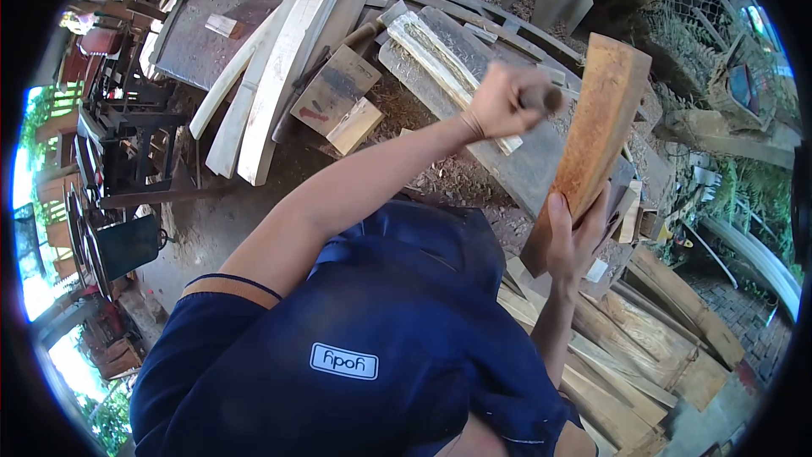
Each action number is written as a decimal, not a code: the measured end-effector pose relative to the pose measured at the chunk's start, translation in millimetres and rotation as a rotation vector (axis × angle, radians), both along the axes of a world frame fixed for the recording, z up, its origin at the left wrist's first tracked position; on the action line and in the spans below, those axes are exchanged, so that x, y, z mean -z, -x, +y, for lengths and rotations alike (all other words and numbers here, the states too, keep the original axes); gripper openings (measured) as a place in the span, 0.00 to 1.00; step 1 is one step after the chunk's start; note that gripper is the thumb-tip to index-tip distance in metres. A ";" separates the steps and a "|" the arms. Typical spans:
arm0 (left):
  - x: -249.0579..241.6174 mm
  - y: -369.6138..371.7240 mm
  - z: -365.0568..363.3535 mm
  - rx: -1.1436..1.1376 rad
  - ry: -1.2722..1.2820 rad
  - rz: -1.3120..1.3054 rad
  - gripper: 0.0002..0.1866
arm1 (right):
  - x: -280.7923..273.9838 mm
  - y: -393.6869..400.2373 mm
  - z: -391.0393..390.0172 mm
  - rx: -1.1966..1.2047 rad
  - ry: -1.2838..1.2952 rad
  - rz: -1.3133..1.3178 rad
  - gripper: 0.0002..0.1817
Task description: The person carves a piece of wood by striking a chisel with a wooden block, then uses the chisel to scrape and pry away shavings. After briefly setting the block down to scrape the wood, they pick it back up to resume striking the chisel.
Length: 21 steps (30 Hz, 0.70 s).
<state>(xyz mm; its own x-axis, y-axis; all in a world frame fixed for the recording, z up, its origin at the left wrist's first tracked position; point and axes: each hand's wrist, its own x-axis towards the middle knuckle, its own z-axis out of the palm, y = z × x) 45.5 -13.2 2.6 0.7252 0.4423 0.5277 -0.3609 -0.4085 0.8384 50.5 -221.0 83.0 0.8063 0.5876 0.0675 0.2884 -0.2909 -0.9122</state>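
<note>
Near the upper middle, my left hand (pixel 505 101) is closed around a short brown rounded piece (pixel 542 100), perhaps a tool handle. Motion blurs this hand, and the rest of the piece is hidden. On the right, my right hand (pixel 577 233) grips the lower part of a long, thick reddish-brown wooden block (pixel 599 123), with the thumb on its near face. The block is tilted, its top end pointing up and away. Behind my left hand a pale rough strip of wood (pixel 440 59) lies on a grey board (pixel 512 171).
Long pale planks (pixel 292 68) lean at the upper left beside a wooden box-like block (pixel 337 89). Cut boards (pixel 647 334) are piled at the lower right. Metal frames and a dark green seat (pixel 127 247) stand at left. Shavings cover the ground.
</note>
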 end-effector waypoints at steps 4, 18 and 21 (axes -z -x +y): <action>-7.4 -8.5 42.9 -0.124 0.512 0.019 0.21 | 8.2 3.3 2.4 0.028 -0.036 -0.038 0.28; -9.0 -6.5 18.7 -0.182 0.281 -0.015 0.16 | 13.5 1.0 -3.7 0.093 -0.009 -0.024 0.29; -4.6 -9.5 -4.4 -0.123 0.065 -0.008 0.05 | 11.6 -3.5 -8.3 0.167 -0.142 -0.038 0.28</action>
<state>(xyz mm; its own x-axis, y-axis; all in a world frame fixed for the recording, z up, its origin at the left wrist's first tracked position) 54.9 -17.7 7.2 0.6593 0.5610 0.5006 -0.3187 -0.3946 0.8618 54.0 -229.4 71.4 0.8871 0.4282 0.1722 0.2817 -0.2068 -0.9369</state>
